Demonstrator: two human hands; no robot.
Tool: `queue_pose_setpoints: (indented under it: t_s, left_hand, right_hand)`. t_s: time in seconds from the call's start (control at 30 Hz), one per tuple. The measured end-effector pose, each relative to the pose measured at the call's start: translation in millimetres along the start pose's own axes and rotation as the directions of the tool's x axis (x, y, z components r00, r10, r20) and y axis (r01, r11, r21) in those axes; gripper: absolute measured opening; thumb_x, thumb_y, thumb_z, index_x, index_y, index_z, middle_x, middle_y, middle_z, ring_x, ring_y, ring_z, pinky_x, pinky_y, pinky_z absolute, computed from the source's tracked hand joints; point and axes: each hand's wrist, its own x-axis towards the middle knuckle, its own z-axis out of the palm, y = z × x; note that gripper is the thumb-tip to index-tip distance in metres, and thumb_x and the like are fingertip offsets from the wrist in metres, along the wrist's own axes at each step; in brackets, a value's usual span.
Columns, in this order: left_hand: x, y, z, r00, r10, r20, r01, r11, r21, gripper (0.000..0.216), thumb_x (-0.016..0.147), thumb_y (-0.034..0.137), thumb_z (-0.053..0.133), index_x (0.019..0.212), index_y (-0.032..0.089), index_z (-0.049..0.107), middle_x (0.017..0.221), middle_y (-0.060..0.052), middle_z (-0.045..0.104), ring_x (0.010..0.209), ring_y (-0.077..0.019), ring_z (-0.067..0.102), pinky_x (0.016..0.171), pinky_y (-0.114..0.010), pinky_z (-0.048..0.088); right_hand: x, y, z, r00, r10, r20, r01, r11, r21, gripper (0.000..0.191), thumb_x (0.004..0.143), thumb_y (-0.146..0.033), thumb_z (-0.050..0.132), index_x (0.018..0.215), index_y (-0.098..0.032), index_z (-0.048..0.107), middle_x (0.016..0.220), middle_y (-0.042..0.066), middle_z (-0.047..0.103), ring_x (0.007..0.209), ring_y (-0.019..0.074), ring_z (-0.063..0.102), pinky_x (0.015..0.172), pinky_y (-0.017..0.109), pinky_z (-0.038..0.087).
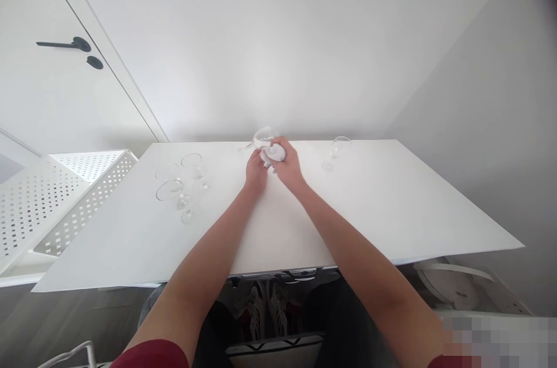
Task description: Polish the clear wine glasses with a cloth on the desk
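Setting: a white table (pixel 369 211) seen from above by the person seated at it, both bare forearms stretched forward to its far middle, against a plain white wall.
Left hand (pixel 256 172): fingers curled closed around the lower part of a clear wine glass (pixel 262 137); the exact hold on the stem is hidden by the hand.
Right hand (pixel 288 166): closed around a bunched white cloth (pixel 274 152), pressing it against the glass.
Glass in hand: tilted, its bowl leaning away and to the left, lifted just above the table near the far edge, with the cloth touching its bowl.
Glasses on the left: three clear stemmed glasses (pixel 180 176) stand upright in a close cluster, well apart from the hands.
Glass on the right: one clear stemmed glass (pixel 334 152) stands alone near the far edge, apart from the right hand.
Beside the table: a white perforated rack (pixel 65 199) sits to the left, lower than the tabletop.
Behind: a white door with a black lever handle (pixel 65 44) at upper left.
Below: the person's shoes (pixel 265 307) show under the near table edge.
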Motion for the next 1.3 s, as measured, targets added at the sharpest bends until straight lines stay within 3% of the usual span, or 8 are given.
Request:
queue_pose_setpoints:
  t_s: [0.17, 0.3, 0.5, 0.63, 0.87, 1.07, 1.17, 1.3]
  left_hand:
    - [3, 0, 5, 0.981, 0.002, 0.196, 0.001, 1.000, -0.016, 0.021, 0.095, 0.039, 0.060, 0.107, 0.024, 0.069, 0.139, -0.008, 0.067, 0.135, -0.0276, 0.058, 0.100, -0.039, 0.052]
    - [7, -5, 1, 0.994, 0.059, 0.087, -0.058, 0.998, -0.017, 0.041, 0.099, 0.061, 0.054, 0.112, 0.023, 0.065, 0.145, -0.012, 0.063, 0.136, -0.0279, 0.058, 0.105, -0.042, 0.051]
    - [9, -5, -5, 0.978, 0.198, -0.064, -0.199, 0.980, 0.001, 0.032, 0.101, 0.060, 0.052, 0.109, 0.029, 0.056, 0.130, -0.009, 0.070, 0.120, -0.0212, 0.065, 0.094, -0.035, 0.051]
    - [6, -4, -1, 0.974, 0.215, -0.066, -0.208, 0.973, 0.104, 0.034, 0.099, 0.062, 0.054, 0.104, 0.029, 0.057, 0.121, -0.008, 0.071, 0.108, -0.0187, 0.065, 0.084, -0.030, 0.049]
    - [4, -5, 1, 0.969, 0.240, -0.061, -0.228, 0.961, 0.155, 0.033, 0.097, 0.061, 0.059, 0.102, 0.028, 0.060, 0.114, -0.007, 0.071, 0.102, -0.0176, 0.064, 0.079, -0.028, 0.047]
    - [4, -4, 0, 0.965, 0.243, -0.094, -0.226, 0.961, 0.159, 0.035, 0.096, 0.062, 0.060, 0.103, 0.028, 0.061, 0.117, -0.007, 0.071, 0.104, -0.0175, 0.064, 0.080, -0.028, 0.046]
    - [4, -4, -2, 0.959, 0.261, -0.107, -0.242, 0.956, 0.164, 0.036, 0.096, 0.064, 0.058, 0.104, 0.029, 0.059, 0.118, -0.007, 0.071, 0.104, -0.0178, 0.064, 0.081, -0.029, 0.047]
    - [6, -3, -5, 0.956, 0.266, -0.125, -0.254, 0.961, 0.110, 0.035, 0.099, 0.062, 0.055, 0.107, 0.029, 0.057, 0.122, -0.008, 0.070, 0.107, -0.0177, 0.064, 0.085, -0.030, 0.049]
  right_hand:
    - [2, 42, -29, 0.984, 0.175, 0.037, -0.179, 0.971, 0.159, 0.022, 0.082, -0.040, 0.068, 0.092, -0.025, 0.055, 0.081, -0.002, 0.059, 0.063, 0.0137, 0.052, 0.049, 0.024, 0.040]
    - [-2, 66, -27, 0.979, 0.059, 0.195, -0.097, 0.977, 0.192, 0.025, 0.076, -0.035, 0.074, 0.093, -0.024, 0.059, 0.086, 0.000, 0.066, 0.071, 0.0149, 0.056, 0.062, 0.027, 0.047]
    - [4, 72, -42, 0.975, 0.214, 0.058, -0.222, 0.925, 0.309, 0.042, 0.078, -0.034, 0.073, 0.115, -0.031, 0.053, 0.092, -0.001, 0.069, 0.075, 0.0168, 0.063, 0.063, 0.028, 0.051]
    - [6, 76, -43, 0.930, 0.351, 0.113, -0.368, 0.874, 0.316, 0.060, 0.076, -0.036, 0.069, 0.132, -0.036, 0.047, 0.082, -0.005, 0.061, 0.063, 0.0142, 0.057, 0.055, 0.026, 0.048]
    - [8, 78, -31, 0.886, 0.385, 0.257, -0.463, 0.739, 0.490, 0.052, 0.073, -0.039, 0.062, 0.121, -0.031, 0.042, 0.086, -0.003, 0.060, 0.064, 0.0151, 0.054, 0.057, 0.028, 0.049]
    - [10, 80, -28, 0.945, 0.324, 0.039, -0.321, 0.901, 0.292, 0.043, 0.077, -0.045, 0.074, 0.104, -0.028, 0.045, 0.098, -0.002, 0.064, 0.078, 0.0155, 0.060, 0.065, 0.028, 0.050]
    - [9, 80, -29, 0.967, 0.253, 0.023, -0.251, 0.937, 0.243, 0.038, 0.075, -0.048, 0.079, 0.095, -0.023, 0.058, 0.097, 0.001, 0.067, 0.083, 0.0172, 0.062, 0.073, 0.030, 0.051]
    - [7, 78, -28, 0.951, 0.305, 0.049, -0.307, 0.916, 0.260, 0.037, 0.073, -0.050, 0.082, 0.095, -0.021, 0.072, 0.087, 0.001, 0.068, 0.073, 0.0161, 0.059, 0.065, 0.029, 0.047]
